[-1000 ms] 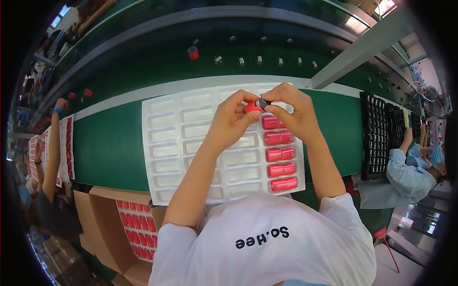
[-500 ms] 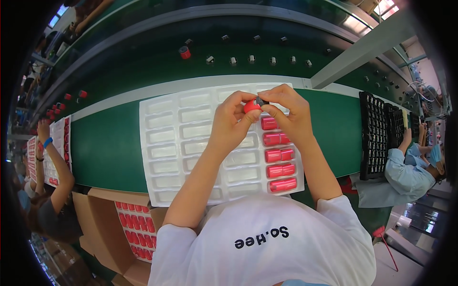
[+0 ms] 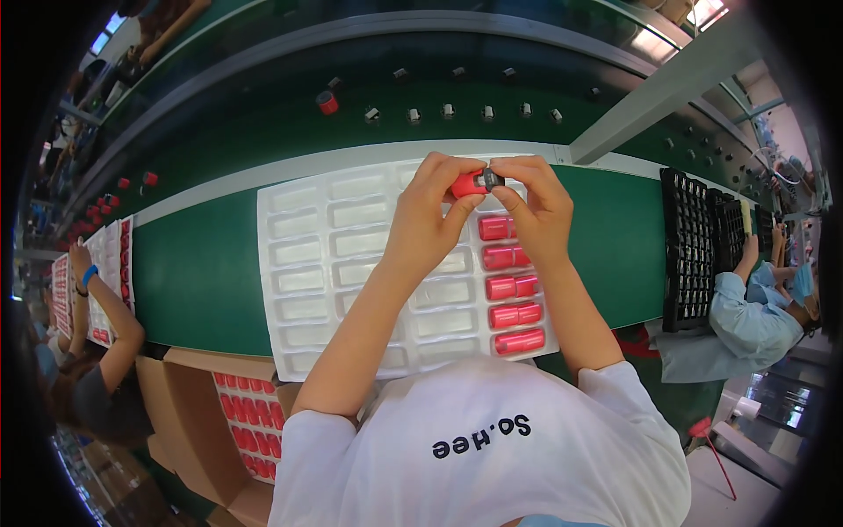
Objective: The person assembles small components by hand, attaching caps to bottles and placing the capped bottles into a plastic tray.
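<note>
Above the far right part of a white plastic tray (image 3: 303, 307), both my hands meet at one small part. My left hand (image 3: 421, 215) pinches a red cylindrical piece (image 3: 469, 184) between thumb and fingers. A small black piece with a pale, shiny section (image 3: 492, 179) sits against its right end, gripped by my right hand's (image 3: 540, 211) fingertips. Whether the two pieces are joined cannot be made out. Several red cylinders (image 3: 515, 287) lie in the tray's right column, the far ones partly behind my right hand. Its other visible compartments are bare.
Beyond the tray runs a dark green conveyor (image 3: 263, 119) carrying small metallic parts (image 3: 449, 111) and a red piece (image 3: 327, 103). A cardboard box (image 3: 189, 430) holding trays of red cylinders stands lower left. Black trays (image 3: 687, 255) and co-workers flank the green table. A grey post (image 3: 667, 88) rises at right.
The red piece has turned more level between my hands, showing more of the black end. Parts on the conveyor have shifted left. The left co-worker's arm has moved slightly.
</note>
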A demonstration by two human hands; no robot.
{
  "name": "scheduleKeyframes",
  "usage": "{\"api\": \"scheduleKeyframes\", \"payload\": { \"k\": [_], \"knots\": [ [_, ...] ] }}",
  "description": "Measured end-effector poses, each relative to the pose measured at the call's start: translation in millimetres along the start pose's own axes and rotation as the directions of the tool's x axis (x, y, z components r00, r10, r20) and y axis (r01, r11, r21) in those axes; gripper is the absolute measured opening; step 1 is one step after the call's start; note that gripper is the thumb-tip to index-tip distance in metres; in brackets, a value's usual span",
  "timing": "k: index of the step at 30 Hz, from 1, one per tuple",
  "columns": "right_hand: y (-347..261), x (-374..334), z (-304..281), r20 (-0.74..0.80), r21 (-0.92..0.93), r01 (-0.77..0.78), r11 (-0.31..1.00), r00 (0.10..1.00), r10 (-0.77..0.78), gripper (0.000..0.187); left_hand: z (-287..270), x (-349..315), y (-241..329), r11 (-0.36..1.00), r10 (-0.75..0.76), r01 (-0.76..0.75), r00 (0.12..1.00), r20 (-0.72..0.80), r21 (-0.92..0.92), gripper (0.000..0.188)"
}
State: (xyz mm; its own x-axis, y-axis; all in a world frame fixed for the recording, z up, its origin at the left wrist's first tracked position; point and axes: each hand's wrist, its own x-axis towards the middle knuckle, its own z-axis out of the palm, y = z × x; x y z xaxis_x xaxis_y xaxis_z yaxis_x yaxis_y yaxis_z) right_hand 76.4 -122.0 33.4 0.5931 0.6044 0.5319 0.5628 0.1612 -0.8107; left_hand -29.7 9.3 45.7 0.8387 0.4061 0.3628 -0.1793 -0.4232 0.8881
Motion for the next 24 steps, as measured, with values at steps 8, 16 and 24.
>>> {"api": "scheduleKeyframes", "payload": {
  "k": [8,16,24],
  "knots": [
    [0.0,-1.3,-3.0,0.007,0.070,-0.038,0.997,0.999,0.037,0.025,-3.4,-1.1,1.6,0.999,-0.011,0.012,0.999,0.031,-0.049,0.026],
    [-7.7,3.0,4.5,-0.018,-0.022,0.015,1.000,1.000,-0.015,0.023,5.6,-5.6,-2.4,0.988,-0.061,0.060,0.998,-0.002,-0.145,0.024],
    [-13.1,8.3,6.4,0.050,-0.164,0.025,0.986,0.999,-0.018,0.020,8.4,-9.2,-1.8,0.868,-0.337,0.305,0.941,-0.014,-0.393,0.025]
  ]
}}
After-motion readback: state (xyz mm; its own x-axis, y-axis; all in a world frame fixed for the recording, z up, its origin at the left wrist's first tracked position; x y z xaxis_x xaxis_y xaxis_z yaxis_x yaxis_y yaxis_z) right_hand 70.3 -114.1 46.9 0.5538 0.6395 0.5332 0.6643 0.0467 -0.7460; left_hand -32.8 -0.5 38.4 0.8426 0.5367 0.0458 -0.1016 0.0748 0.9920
